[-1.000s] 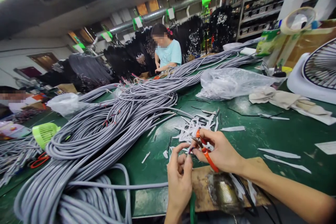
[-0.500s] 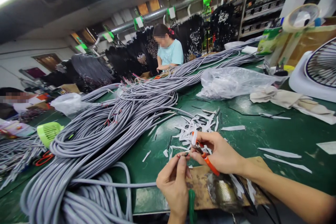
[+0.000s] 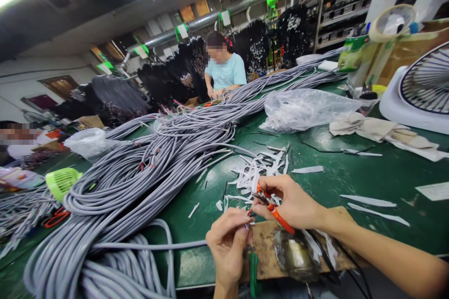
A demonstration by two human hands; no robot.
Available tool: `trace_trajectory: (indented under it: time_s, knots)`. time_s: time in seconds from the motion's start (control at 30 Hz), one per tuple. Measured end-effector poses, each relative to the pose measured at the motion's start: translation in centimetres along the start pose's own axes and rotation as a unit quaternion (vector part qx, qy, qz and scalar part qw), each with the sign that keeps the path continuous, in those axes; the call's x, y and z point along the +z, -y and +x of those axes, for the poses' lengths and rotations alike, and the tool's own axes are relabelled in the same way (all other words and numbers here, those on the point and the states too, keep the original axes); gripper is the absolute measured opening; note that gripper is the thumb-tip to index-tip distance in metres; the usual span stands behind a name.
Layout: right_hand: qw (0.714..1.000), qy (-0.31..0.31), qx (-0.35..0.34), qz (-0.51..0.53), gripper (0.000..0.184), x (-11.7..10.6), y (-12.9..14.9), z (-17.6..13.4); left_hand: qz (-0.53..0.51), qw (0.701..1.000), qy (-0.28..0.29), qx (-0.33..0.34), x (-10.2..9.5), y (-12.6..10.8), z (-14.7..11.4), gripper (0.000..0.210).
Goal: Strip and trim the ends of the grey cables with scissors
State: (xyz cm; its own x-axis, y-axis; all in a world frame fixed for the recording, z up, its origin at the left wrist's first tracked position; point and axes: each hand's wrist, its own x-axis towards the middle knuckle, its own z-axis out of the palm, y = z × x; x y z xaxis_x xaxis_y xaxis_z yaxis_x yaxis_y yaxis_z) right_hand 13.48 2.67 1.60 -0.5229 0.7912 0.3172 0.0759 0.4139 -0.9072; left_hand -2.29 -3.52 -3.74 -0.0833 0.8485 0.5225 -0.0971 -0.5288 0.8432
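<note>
My left hand (image 3: 229, 243) is closed around the end of a grey cable (image 3: 150, 245) that runs in from the left. Thin red and blue wires (image 3: 249, 214) show at its fingertips. Close beside it, my right hand (image 3: 291, 203) grips small orange-handled cutters (image 3: 278, 217), whose metal part is partly covered by the fingers. The right fingertips are near the coloured wires; whether they touch is hard to tell. Below both hands lies a worn wooden board (image 3: 263, 243), with a tape-wrapped block (image 3: 296, 252) on it and a green-handled tool (image 3: 253, 271) at its left edge.
Large coils of grey cable (image 3: 133, 187) cover the left and middle of the green table (image 3: 196, 261). White scraps (image 3: 252, 173) are piled beyond my hands. A plastic bag (image 3: 301, 107), cloth gloves (image 3: 379, 133) and a fan (image 3: 428, 88) stand right. A co-worker (image 3: 226, 70) sits opposite.
My left fingers have shifted at the cable end, and the red and blue wires now show more clearly. The right hand keeps its grip on the cutters. The view has shifted slightly.
</note>
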Motion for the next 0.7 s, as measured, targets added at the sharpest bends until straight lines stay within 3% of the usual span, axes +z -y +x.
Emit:
trace_trajectory:
  time_s: [0.17, 0.33, 0.5, 0.6, 0.7]
  knots:
    - [1.000, 0.005, 0.000, -0.024, 0.018, -0.3, 0.1, 0.0, 0.118, 0.992, 0.020, 0.031, 0.5, -0.4, 0.1, 0.011]
    - [0.999, 0.012, 0.006, -0.047, 0.017, -0.4, -0.1, 0.2, 0.112, 0.993, 0.015, 0.018, 0.9, 0.1, -0.1, 0.017]
    - [0.981, -0.075, 0.037, -0.176, 0.028, -0.7, -1.3, 0.6, 0.111, 0.992, -0.015, -0.054, 0.8, 0.5, -0.3, 0.017]
    - [0.956, -0.104, 0.046, -0.269, 0.016, -1.1, -2.0, 0.7, 0.113, 0.988, -0.044, -0.100, 1.1, 0.3, 0.0, 0.011]
    - [0.947, -0.074, 0.049, -0.309, 0.005, -1.5, -2.3, 0.8, 0.110, 0.986, -0.061, -0.107, 1.5, 0.0, 0.5, 0.013]
